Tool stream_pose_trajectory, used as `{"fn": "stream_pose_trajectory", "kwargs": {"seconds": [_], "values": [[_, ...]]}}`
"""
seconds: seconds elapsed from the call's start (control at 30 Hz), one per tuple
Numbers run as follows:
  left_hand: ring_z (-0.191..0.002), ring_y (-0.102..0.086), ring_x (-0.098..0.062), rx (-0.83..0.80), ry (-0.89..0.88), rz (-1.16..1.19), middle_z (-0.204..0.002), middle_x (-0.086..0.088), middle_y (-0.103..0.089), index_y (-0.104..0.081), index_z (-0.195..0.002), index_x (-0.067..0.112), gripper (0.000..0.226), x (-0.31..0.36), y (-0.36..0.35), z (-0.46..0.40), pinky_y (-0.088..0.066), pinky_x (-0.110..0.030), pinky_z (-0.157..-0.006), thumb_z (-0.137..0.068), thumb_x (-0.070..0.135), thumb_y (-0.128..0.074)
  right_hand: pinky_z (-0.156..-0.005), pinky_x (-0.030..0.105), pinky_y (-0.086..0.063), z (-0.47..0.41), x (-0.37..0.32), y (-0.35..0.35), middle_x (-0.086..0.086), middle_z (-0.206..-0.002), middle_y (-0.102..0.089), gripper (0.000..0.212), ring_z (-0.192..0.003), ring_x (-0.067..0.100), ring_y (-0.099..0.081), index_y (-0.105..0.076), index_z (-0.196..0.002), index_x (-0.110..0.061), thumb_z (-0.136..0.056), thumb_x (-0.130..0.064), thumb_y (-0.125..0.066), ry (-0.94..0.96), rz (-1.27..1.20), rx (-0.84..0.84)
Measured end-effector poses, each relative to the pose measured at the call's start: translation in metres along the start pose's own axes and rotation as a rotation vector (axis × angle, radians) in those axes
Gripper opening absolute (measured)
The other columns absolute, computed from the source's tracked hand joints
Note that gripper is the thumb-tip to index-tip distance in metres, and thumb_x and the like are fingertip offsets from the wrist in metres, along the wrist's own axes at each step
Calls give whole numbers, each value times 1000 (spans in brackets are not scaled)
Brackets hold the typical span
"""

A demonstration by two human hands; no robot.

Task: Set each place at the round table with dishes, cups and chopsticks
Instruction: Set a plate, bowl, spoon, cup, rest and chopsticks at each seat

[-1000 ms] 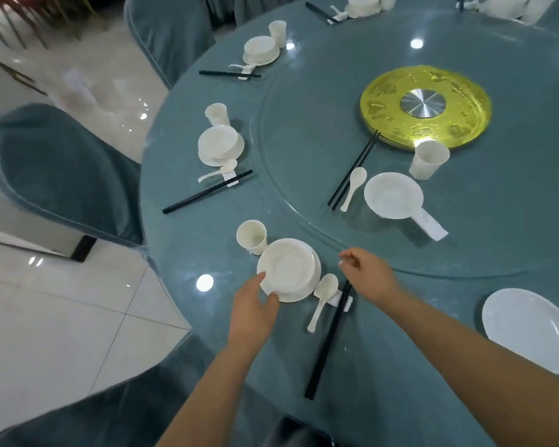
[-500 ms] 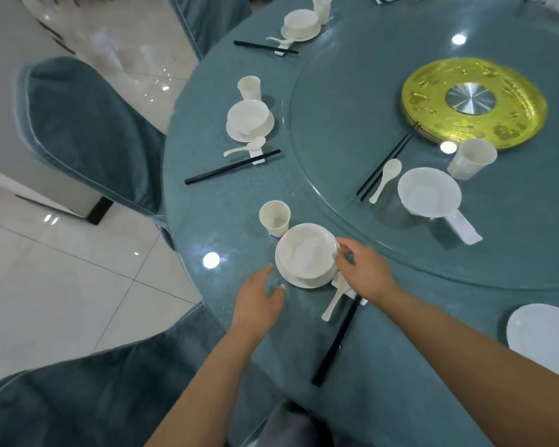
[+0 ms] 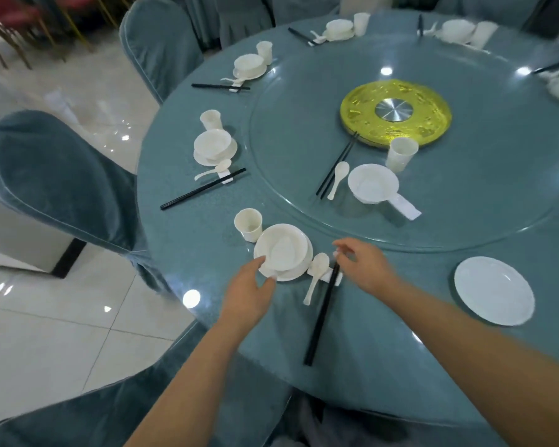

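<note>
At the near place, a white bowl [image 3: 283, 250] sits on a white plate [image 3: 299, 272], with a cup [image 3: 248, 224] at its far left. My left hand [image 3: 249, 293] touches the plate's near-left rim with thumb and forefinger. Right of the plate, a white spoon [image 3: 315, 277] and black chopsticks [image 3: 321, 314] lie across a small white rest [image 3: 334, 280]. My right hand [image 3: 365, 269] hovers with loosely curled fingers at the chopsticks' far end; whether it pinches them is unclear.
A bare white plate [image 3: 494, 290] lies at the right. On the glass turntable [image 3: 465, 204] lie loose chopsticks [image 3: 336, 167], a spoon [image 3: 338, 179], a bowl [image 3: 373, 183], a cup [image 3: 400, 153] and a yellow centre disc [image 3: 396, 112]. Set places run along the far-left edge. Covered chairs [image 3: 52, 179] ring the table.
My right hand left the bowl's right side and moved to the chopsticks' far end. My left hand came forward onto the plate's rim. The camera has shifted.
</note>
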State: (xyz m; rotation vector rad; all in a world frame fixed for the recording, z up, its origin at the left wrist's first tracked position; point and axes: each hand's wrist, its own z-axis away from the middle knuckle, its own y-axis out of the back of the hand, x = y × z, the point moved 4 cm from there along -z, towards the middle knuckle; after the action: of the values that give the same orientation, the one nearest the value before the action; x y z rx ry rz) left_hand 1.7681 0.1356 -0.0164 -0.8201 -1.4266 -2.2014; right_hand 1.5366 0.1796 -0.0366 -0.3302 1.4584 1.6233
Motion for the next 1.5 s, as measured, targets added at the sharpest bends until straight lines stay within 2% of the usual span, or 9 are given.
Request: {"fn": "stream_pose_trajectory", "kwargs": {"seconds": [0.1, 0.2, 0.3, 0.43, 0.67, 0.83, 1.03, 1.13, 1.5], "values": [[-125, -48, -13, -47, -107, -23, -143, 3, -48, -43, -141, 21, 48, 16, 2, 18, -33, -20, -97, -95, 29, -54, -88, 23, -41, 37, -1, 18, -2, -108, -66, 25, -105, 17, -61, -64, -117, -18, -94, -23, -56, -11, 6, 93], [-126, -48, -18, -74, -205, -61, -139, 4, -51, -46, -139, 21, 45, 34, 5, 42, -35, -25, -96, -95, 26, -53, -86, 22, -41, 83, -3, 36, -8, -99, -62, 24, -104, 16, -60, -64, -116, -20, -94, -23, -56, -30, -26, 168], [-122, -51, -22, -92, -307, -129, -132, 8, -55, -48, -136, 27, 42, 57, 14, 69, -38, -27, -89, -94, 28, -52, -89, 23, -41, 133, -12, 61, -12, -100, -58, 28, -108, 11, -57, -61, -121, -21, -95, -25, -55, -25, -30, 228], [-133, -41, -18, -120, -507, -235, -140, 7, -49, -47, -138, 22, 45, 95, 16, 111, -30, -30, -105, -95, 28, -54, -89, 24, -42, 199, -16, 95, -9, -105, -61, 30, -108, 11, -55, -60, -124, -21, -95, -27, -54, -54, -19, 292], [-135, -38, -13, -200, -752, -271, -145, 5, -44, -44, -141, 22, 49, 165, -16, 193, -27, -24, -109, -95, 31, -56, -86, 21, -41, 297, 15, 135, -7, -116, -62, 30, -109, 15, -57, -60, -123, -25, -94, -30, -54, -116, 24, 369], [-134, -39, -13, -230, -859, -265, -144, 5, -45, -45, -141, 22, 49, 202, -62, 260, -27, -23, -108, -94, 30, -56, -100, 30, -42, 365, 51, 162, -9, -123, -61, 33, -115, 14, -55, -57, -126, -31, -94, -36, -52, -168, 48, 382], [-131, -44, -17, -261, -916, -255, -141, 0, -50, -50, -137, 17, 47, 234, -146, 358, -30, -25, -107, -92, 27, -60, -101, 26, -40, 470, 120, 198, -4, -125, -61, 35, -117, 14, -55, -57, -128, -24, -94, -32, -54, -168, 64, 416], [-130, -45, -17, -287, -913, -241, -140, -2, -51, -51, -135, 13, 47, 248, -195, 412, -29, -24, -107, -91, 24, -62, -100, 28, -42, 527, 162, 218, -2, -125, -61, 35, -117, 15, -55, -58, -127, -23, -94, -31, -54, -171, 65, 440], [-134, -39, -17, -392, -873, -294, -145, 0, -45, -46, -140, 22, 49, 300, -338, 536, -30, -30, -111, -93, 32, -57, -99, 29, -42, 661, 290, 294, -1, -132, -58, 38, -121, 16, -53, -55, -131, -23, -95, -32, -53, -237, 151, 449]]}}
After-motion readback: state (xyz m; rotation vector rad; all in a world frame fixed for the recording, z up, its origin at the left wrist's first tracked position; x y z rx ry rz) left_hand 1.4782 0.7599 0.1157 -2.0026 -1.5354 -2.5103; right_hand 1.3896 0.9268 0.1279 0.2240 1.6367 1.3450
